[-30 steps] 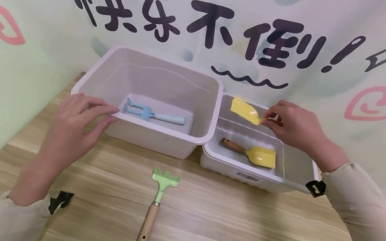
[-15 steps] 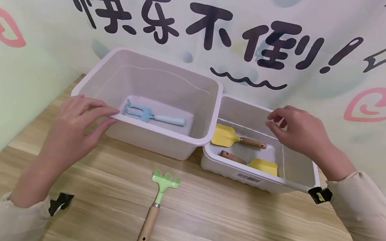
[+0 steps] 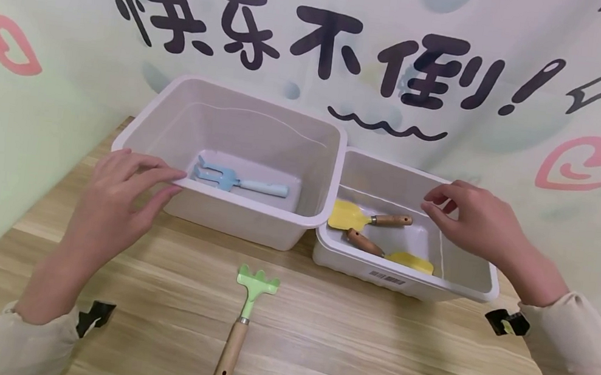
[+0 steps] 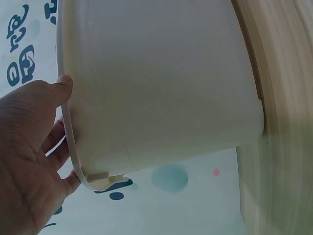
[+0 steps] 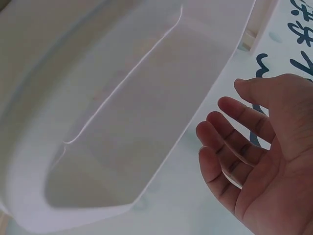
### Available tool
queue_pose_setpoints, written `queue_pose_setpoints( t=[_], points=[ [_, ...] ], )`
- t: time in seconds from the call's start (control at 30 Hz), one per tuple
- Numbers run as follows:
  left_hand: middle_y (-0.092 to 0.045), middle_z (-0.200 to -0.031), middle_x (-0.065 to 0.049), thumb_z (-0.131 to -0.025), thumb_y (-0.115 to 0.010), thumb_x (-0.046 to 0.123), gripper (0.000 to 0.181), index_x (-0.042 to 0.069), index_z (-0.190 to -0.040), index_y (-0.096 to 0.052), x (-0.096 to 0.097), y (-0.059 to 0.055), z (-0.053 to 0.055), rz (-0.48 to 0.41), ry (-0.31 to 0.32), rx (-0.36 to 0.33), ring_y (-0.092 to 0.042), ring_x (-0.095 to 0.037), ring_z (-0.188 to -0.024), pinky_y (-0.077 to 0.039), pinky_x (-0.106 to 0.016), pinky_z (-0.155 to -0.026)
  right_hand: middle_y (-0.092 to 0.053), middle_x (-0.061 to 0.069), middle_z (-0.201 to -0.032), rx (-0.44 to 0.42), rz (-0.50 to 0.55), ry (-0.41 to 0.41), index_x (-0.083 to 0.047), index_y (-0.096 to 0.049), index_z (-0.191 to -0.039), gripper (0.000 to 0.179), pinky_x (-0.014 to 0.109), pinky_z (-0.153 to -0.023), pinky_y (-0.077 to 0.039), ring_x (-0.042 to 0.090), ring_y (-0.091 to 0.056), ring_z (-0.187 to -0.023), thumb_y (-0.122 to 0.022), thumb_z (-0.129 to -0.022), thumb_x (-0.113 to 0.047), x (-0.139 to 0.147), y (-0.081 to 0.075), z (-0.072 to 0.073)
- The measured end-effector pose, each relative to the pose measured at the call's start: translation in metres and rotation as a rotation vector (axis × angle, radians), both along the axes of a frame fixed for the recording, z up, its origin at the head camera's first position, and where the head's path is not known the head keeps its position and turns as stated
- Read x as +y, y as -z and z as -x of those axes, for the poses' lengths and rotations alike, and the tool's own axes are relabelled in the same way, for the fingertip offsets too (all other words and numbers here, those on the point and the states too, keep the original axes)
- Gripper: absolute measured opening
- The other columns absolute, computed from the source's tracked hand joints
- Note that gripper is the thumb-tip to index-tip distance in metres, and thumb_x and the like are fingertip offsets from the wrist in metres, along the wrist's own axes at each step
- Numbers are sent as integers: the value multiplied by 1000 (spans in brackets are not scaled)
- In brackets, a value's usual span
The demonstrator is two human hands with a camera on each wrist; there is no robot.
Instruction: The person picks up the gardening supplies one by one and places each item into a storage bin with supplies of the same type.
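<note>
My left hand (image 3: pixel 117 205) holds the front rim of a large pale plastic bin (image 3: pixel 236 220), thumb and fingers on either side of the rim. In that bin lies a light-blue garden hand fork (image 3: pixel 262 188). To its right stands a lower plastic bin (image 3: pixel 347 267) with two yellow hand trowels inside. The farther trowel (image 3: pixel 349 216) lies flat; the nearer trowel (image 3: pixel 365 243) is partly hidden by the front rim. Above this bin's right part hovers my right hand (image 3: pixel 478 221), empty, fingers loosely bent. The right wrist view shows the hand (image 5: pixel 279 147) beside the rim.
A green hand rake (image 3: pixel 257 284) with a wooden handle lies on the wooden table (image 3: pixel 349 351), in front of the bins. Right behind the bins hangs a printed backdrop (image 3: pixel 315 48). The big bin's right rim overlaps the smaller bin's left end.
My right hand let go of a yellow trowel, which dropped into the right bin; the other trowel shifted toward the front. The hand then drew right and slightly down. My left hand stayed put.
</note>
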State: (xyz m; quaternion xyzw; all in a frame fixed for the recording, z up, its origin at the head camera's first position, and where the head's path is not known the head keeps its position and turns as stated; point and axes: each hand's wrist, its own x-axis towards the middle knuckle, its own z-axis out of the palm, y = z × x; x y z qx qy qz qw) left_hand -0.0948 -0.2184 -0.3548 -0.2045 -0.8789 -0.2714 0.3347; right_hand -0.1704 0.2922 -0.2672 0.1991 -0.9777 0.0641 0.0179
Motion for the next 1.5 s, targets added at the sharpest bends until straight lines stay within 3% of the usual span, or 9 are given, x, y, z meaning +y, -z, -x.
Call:
queue_pose_setpoints(
  t=[0.4, 0.63, 0.87, 1.07, 1.2, 1.4, 1.5],
  points=[
    [-71, -107, -16, -83, -85, 0, 31, 7, -113, -80, 1, -3, 0, 0, 13, 8, -62, -35, -96, -40, -48, -109, -77, 7, -109, 54, 51, 40, -14, -78, -110, 18, 45, -72, -54, 26, -71, -97, -74, -99, -28, 11, 8, -27],
    [-73, -107, -17, -82, -86, -1, 32, 6, -112, -81, 2, 1, 0, -17, 21, 9, -63, -35, -96, -39, -47, -109, -77, 5, -108, 118, 101, 32, -16, -78, -108, 14, 42, -68, -52, 26, -70, -96, -76, -97, -25, 18, 12, -42],
    [-74, -107, -16, -79, -87, -4, 35, 7, -112, -81, 6, 3, 1, -36, 32, 25, -64, -36, -96, -41, -55, -108, -76, 8, -110, 185, 133, 38, -15, -78, -108, 13, 37, -65, -50, 27, -71, -90, -74, -98, -23, 23, 17, -57],
    [-73, -108, -16, -82, -86, -1, 32, 7, -112, -81, 6, 1, 1, -20, 30, 10, -62, -37, -99, -42, -52, -103, -75, 7, -103, 301, 213, 56, -14, -79, -109, 17, 24, -62, -41, 10, -59, -81, -80, -92, -18, 22, 30, -78],
    [-74, -107, -16, -79, -88, -4, 34, 7, -110, -82, 7, 1, 4, -28, 45, 33, -61, -38, -98, -42, -52, -95, -75, 6, -96, 378, 309, 58, -13, -80, -103, 17, 23, -71, -38, 0, -52, -88, -83, -86, -10, 20, 42, -93],
    [-74, -107, -16, -79, -87, -5, 32, 5, -108, -82, 5, -3, 3, -35, 51, 22, -60, -38, -99, -41, -48, -94, -75, 11, -92, 460, 442, 54, -7, -80, -97, 18, 14, -94, -35, 22, -59, -93, -84, -80, -5, 11, 55, -102],
    [-75, -107, -16, -78, -88, -6, 32, 4, -107, -82, 2, -4, 1, -48, 49, 17, -61, -38, -99, -40, -44, -95, -75, 11, -95, 470, 478, 70, -8, -80, -99, 21, 11, -95, -32, 12, -58, -97, -85, -78, -5, 6, 60, -108]
  ],
)
